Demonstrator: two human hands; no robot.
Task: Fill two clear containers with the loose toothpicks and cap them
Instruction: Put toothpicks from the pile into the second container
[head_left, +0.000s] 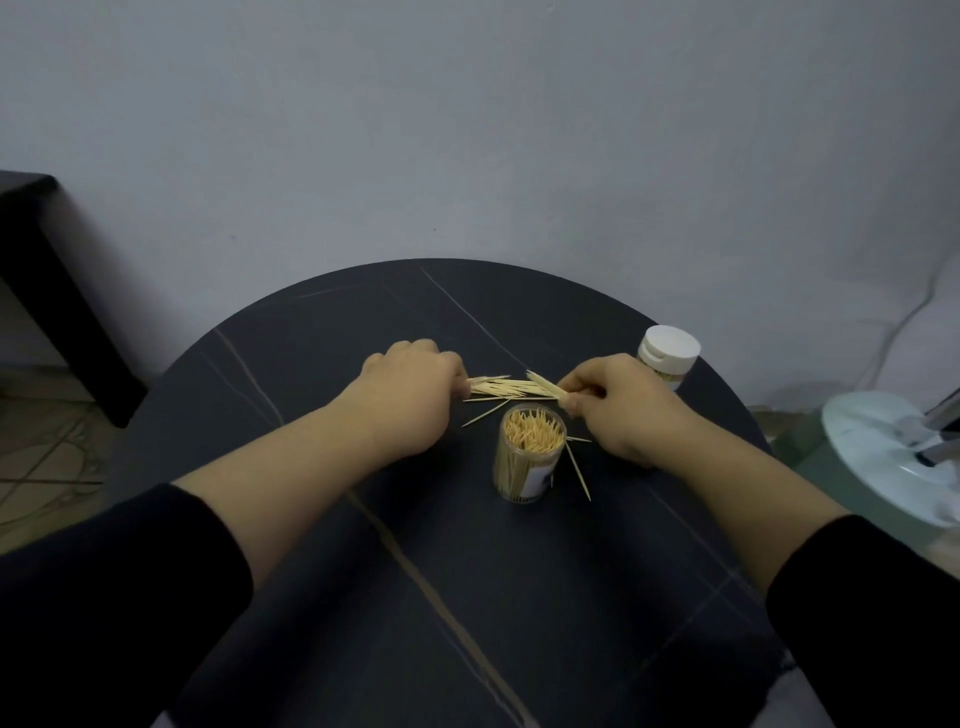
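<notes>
The left grip (410, 384) lies knuckles-up on the dark round surface (519, 597), fingers curled down at the left end of the loose toothpicks (498, 387). I cannot tell whether it holds any. These pale, thin, pointed sticks lie flat in a rough sheaf between the two grips. The right grip (618, 405) pinches a slanted bundle (545, 387) of them at the sheaf's right end. Just nearer than that grip stands the open container (530, 457), clear, upright, uncapped and packed with sticks on end, with stray toothpicks (579, 467) beside it. Beyond the right grip stands the capped container (667, 356) with its white lid.
</notes>
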